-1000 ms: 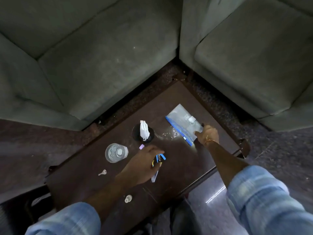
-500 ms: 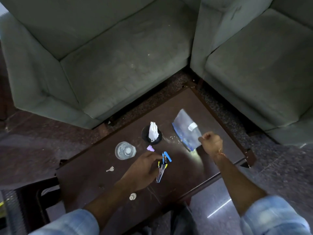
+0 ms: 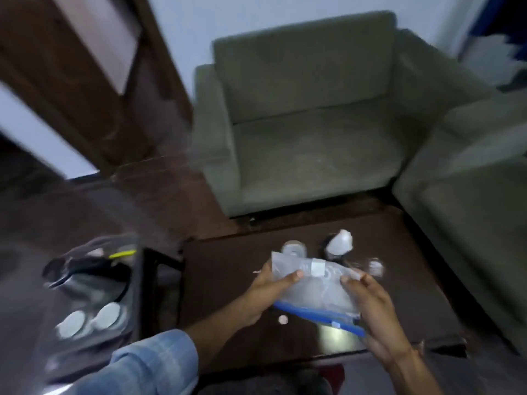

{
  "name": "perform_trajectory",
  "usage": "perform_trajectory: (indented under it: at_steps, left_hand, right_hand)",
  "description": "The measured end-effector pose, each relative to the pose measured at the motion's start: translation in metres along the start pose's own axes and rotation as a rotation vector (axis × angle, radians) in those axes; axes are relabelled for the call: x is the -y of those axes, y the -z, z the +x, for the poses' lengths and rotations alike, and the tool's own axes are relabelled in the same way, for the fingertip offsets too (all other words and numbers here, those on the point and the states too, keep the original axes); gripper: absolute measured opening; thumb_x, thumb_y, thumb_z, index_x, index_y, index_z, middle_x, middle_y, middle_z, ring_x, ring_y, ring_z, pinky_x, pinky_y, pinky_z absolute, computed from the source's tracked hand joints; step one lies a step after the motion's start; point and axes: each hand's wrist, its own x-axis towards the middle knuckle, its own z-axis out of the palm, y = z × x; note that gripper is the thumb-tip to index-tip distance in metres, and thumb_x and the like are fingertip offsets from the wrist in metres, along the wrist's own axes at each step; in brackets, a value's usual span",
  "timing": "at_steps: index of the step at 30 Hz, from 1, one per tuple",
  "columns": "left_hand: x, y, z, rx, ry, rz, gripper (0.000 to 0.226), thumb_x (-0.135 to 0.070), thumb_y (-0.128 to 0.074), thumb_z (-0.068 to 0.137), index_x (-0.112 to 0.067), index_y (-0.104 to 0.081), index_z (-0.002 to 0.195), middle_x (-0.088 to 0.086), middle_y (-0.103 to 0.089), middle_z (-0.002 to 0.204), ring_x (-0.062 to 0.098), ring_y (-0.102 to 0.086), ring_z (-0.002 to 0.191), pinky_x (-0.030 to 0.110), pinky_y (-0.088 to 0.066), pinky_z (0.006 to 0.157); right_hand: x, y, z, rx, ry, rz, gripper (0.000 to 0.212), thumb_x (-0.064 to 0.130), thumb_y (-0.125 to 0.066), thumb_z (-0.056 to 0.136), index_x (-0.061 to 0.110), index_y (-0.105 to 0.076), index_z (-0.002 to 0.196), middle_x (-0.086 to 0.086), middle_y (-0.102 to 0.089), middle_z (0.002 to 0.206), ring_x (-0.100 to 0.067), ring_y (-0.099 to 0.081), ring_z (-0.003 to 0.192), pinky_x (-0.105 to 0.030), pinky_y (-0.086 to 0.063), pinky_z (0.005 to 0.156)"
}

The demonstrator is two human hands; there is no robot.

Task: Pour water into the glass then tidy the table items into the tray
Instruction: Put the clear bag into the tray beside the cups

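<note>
We've got both hands on the clear zip bag (image 3: 313, 289) above the dark table (image 3: 222, 280): left hand (image 3: 271, 292) pinched on its left edge, right hand (image 3: 373, 306) clamped on the right end by the blue zip strip. Bag contents too blurred to tell; white label unreadable. Glass (image 3: 293, 248) sits just behind the bag, beside a white tissue holder (image 3: 339, 242).

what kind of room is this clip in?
Probably a living room or lounge. A grey-green armchair and a second matching seat stand at a corner around a low dark coffee table, with a wooden door frame behind.
</note>
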Motion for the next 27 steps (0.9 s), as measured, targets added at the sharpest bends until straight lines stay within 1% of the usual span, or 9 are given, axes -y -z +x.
perform_trajectory:
  at_steps: [2, 4, 10, 14, 18, 20, 22, 25, 27]
  left_hand:
    - [0.018, 0.058, -0.042, -0.048, 0.061, -0.142, 0.042, -0.034, -0.082, 0.075, -0.014, -0.072, 0.111, 0.008, -0.074, 0.11, 0.025, -0.07, 0.104, 0.038, -0.057, 0.088]
    - [0.042, 0.119, -0.085, -0.158, 0.118, -0.175, 0.027, -0.02, -0.075, 0.084, -0.009, -0.073, 0.107, 0.014, -0.073, 0.109, 0.032, -0.069, 0.103, 0.046, -0.056, 0.09]
    - [0.105, 0.26, -0.195, -0.609, 0.26, -0.316, 0.022, -0.012, -0.064, 0.091, -0.003, -0.065, 0.111, 0.02, -0.068, 0.113, 0.028, -0.068, 0.092, 0.04, -0.059, 0.068]
    - [0.127, 0.319, -0.228, -0.79, 0.314, -0.384, 0.014, -0.013, -0.065, 0.091, -0.002, -0.067, 0.1, 0.018, -0.066, 0.105, 0.031, -0.066, 0.09, 0.037, -0.056, 0.058]
    - [0.132, 0.354, -0.241, -0.925, 0.352, -0.441, 0.015, -0.014, -0.077, 0.081, -0.004, -0.068, 0.086, 0.013, -0.061, 0.083, 0.02, -0.061, 0.061, 0.024, -0.049, 0.04]
    - [0.132, 0.373, -0.24, -1.001, 0.336, -0.407, 0.019, -0.011, -0.081, 0.075, -0.003, -0.066, 0.085, 0.011, -0.059, 0.076, 0.017, -0.058, 0.053, 0.02, -0.043, 0.035]
    - [0.133, 0.391, -0.235, -1.108, 0.349, -0.296, 0.023, -0.008, -0.082, 0.07, -0.009, -0.061, 0.08, 0.007, -0.06, 0.073, 0.017, -0.056, 0.053, 0.021, -0.041, 0.034]
    - [0.132, 0.418, -0.225, -1.14, 0.389, -0.141, 0.029, -0.01, -0.082, 0.069, -0.012, -0.06, 0.087, 0.009, -0.063, 0.082, 0.023, -0.058, 0.065, 0.026, -0.047, 0.053]
    - [0.135, 0.44, -0.212, -1.11, 0.406, -0.059, 0.02, -0.012, -0.079, 0.071, -0.012, -0.067, 0.086, 0.01, -0.068, 0.085, 0.017, -0.059, 0.056, 0.022, -0.048, 0.047]
  right_hand:
    - [-0.032, -0.046, -0.013, 0.071, -0.1, 0.003, 0.025, 0.006, -0.06, 0.088, 0.008, -0.067, 0.112, -0.01, -0.075, 0.105, -0.02, -0.073, 0.086, -0.03, -0.059, 0.064]
    - [-0.069, -0.094, -0.025, 0.112, -0.198, -0.03, 0.024, 0.004, -0.061, 0.087, 0.007, -0.066, 0.111, -0.01, -0.076, 0.098, -0.019, -0.074, 0.078, -0.029, -0.059, 0.059]
    - [-0.17, -0.233, -0.063, 0.264, -0.465, -0.404, 0.046, 0.006, -0.068, 0.084, 0.018, -0.05, 0.125, -0.003, -0.067, 0.096, -0.02, -0.065, 0.074, -0.029, -0.053, 0.05]
    - [-0.217, -0.3, -0.071, 0.401, -0.409, -0.584, 0.044, 0.002, -0.07, 0.083, 0.022, -0.048, 0.116, -0.005, -0.066, 0.099, -0.014, -0.069, 0.065, -0.026, -0.051, 0.043]
    - [-0.257, -0.348, -0.063, 0.411, -0.219, -0.827, 0.009, 0.011, -0.071, 0.081, 0.012, -0.067, 0.089, -0.013, -0.07, 0.098, -0.024, -0.067, 0.085, -0.041, -0.058, 0.07]
    - [-0.272, -0.368, -0.058, 0.464, -0.253, -0.864, 0.014, 0.016, -0.067, 0.082, 0.004, -0.07, 0.078, -0.008, -0.072, 0.083, -0.023, -0.065, 0.077, -0.044, -0.057, 0.069]
    - [-0.284, -0.385, -0.049, 0.47, -0.317, -0.905, 0.023, 0.019, -0.063, 0.082, -0.002, -0.069, 0.074, -0.008, -0.066, 0.07, -0.021, -0.064, 0.067, -0.044, -0.059, 0.065]
    - [-0.302, -0.405, -0.035, 0.404, -0.374, -0.91, 0.024, 0.017, -0.065, 0.081, 0.0, -0.073, 0.066, -0.01, -0.067, 0.064, -0.023, -0.069, 0.058, -0.036, -0.061, 0.057]
    - [-0.316, -0.418, -0.027, 0.333, -0.426, -0.871, 0.021, 0.012, -0.067, 0.081, 0.0, -0.074, 0.065, -0.012, -0.067, 0.063, -0.021, -0.067, 0.05, -0.029, -0.057, 0.05]
